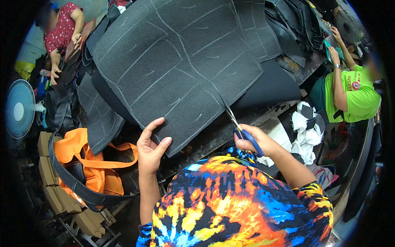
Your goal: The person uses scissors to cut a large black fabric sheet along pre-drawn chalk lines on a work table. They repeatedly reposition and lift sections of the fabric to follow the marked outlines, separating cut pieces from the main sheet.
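Note:
A large dark grey fabric sheet (164, 74) marked with pale chalk lines spreads across the work table in front of me. My right hand (257, 142) grips a pair of scissors (232, 117) with dark blue handles. Their narrow, slightly parted blades meet the sheet's near edge, with the tips over a chalk line. At the sheet's near left corner is my left hand (150, 148), thumb and forefinger spread apart and touching its edge. The other fingers of that hand are partly hidden, and I see nothing gripped in it.
An orange bag (92, 160) lies at left beside a smaller chalk-marked piece (96, 115). White and black scraps (306, 131) lie at right. Stacked black material (298, 24) stands far right. One person (61, 33) sits far left near a fan (19, 109); another (349, 90) works at right.

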Tool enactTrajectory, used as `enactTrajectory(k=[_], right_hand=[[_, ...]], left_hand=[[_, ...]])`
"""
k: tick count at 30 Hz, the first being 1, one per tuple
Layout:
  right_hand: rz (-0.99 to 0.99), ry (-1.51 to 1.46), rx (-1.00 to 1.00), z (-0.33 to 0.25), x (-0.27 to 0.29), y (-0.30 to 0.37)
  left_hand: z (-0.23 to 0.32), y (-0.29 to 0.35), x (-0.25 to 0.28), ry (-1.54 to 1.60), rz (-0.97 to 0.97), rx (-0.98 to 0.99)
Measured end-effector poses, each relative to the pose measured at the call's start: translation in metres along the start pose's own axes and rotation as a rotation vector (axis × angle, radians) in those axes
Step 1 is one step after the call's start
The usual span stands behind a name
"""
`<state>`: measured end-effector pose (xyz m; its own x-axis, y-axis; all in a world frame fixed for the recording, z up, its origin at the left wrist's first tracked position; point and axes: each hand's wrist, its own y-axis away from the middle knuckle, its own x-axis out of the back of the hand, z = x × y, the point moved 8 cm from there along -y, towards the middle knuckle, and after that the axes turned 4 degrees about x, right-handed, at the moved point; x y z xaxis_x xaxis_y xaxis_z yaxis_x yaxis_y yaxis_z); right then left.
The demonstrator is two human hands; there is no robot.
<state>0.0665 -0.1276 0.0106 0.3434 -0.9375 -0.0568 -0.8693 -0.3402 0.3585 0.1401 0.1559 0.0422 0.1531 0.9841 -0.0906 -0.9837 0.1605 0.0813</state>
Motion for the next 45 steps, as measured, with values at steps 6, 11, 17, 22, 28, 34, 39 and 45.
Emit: enactTrajectory(k=[6, 11, 17, 22, 28, 34, 39, 45], right_hand=[[0.105, -0.108, -0.127, 0.008, -0.005, 0.012], [0.095, -0.127, -0.162, 0.015, -0.014, 0.019], [0.035, -0.131, -0.085, 0.010, -0.020, 0.006], [0.036, -0.109, -0.006, 0.003, -0.024, -0.012], [0.007, -0.147, -0.179, 0.001, -0.026, 0.002], [0.050, -0.096, -0.029, -0.016, -0.023, -0.017], [0.079, -0.081, -0.117, -0.010, -0.029, -0.013], [0.087, -0.275, 0.159, -0.035, -0.035, -0.038]], left_hand=[[0.075, 0.035, -0.017, -0.885, 0.506, -0.609], [0.042, 0.005, -0.103, -1.132, -0.098, -0.660], [0.041, 0.003, -0.100, -0.882, -0.096, -0.837], [0.040, 0.014, -0.101, -0.913, -0.123, -0.821], [0.038, 0.017, -0.094, -0.871, -0.203, -0.749], [0.037, 0.030, -0.101, -0.809, -0.301, -0.753], [0.036, 0.031, -0.094, -0.765, -0.312, -0.731], [0.037, 0.043, -0.096, -0.735, -0.443, -0.723]])
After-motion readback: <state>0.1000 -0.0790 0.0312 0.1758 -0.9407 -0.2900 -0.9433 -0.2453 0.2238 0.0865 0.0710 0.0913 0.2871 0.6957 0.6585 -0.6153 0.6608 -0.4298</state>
